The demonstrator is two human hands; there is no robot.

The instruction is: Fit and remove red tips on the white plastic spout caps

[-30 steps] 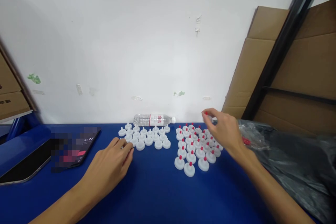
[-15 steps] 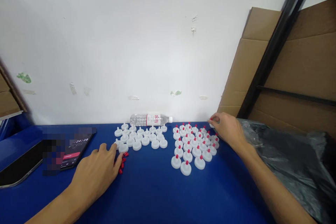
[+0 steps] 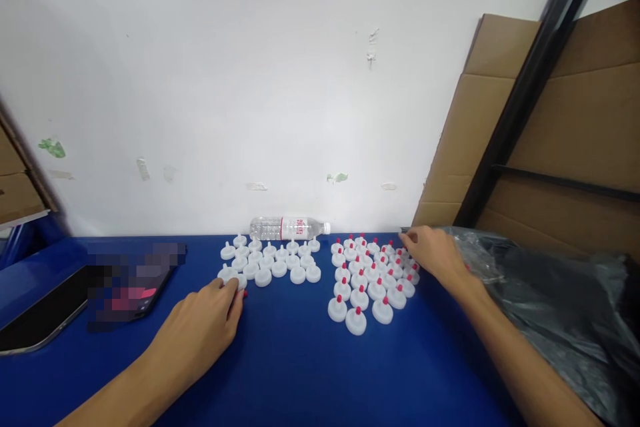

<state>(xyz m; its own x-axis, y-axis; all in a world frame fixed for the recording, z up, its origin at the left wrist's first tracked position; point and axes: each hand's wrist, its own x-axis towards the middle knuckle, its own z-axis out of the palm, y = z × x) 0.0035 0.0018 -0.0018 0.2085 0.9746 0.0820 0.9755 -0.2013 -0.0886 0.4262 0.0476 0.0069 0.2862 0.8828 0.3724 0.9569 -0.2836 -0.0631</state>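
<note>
My left hand (image 3: 203, 320) rests low over the blue table, fingers curled and drawn together at the near-left edge of a group of white nozzle caps (image 3: 263, 277). A small red tip (image 3: 245, 293) peeks out beside its fingers; whatever they pinch is hidden. At the far right corner of a second group, white nozzle caps with red tips (image 3: 356, 321), my right hand (image 3: 431, 252) is closed, thumb and fingers together. What it holds there is covered by the fingers. Both groups stand upright on their wide bases.
Against the wall lies a clear plastic bottle (image 3: 295, 228). Two phones, one black (image 3: 45, 310) and one partly blurred (image 3: 155, 297), lie at the left. Dark plastic sheeting (image 3: 540, 320) covers the right side, below cardboard (image 3: 465, 120) and a black metal post (image 3: 520, 93).
My right hand has lowered slightly toward the red-tipped group; the cap seen at its fingertips is now hidden. My left fingers have curled in over the loose red tips, covering most of them.
</note>
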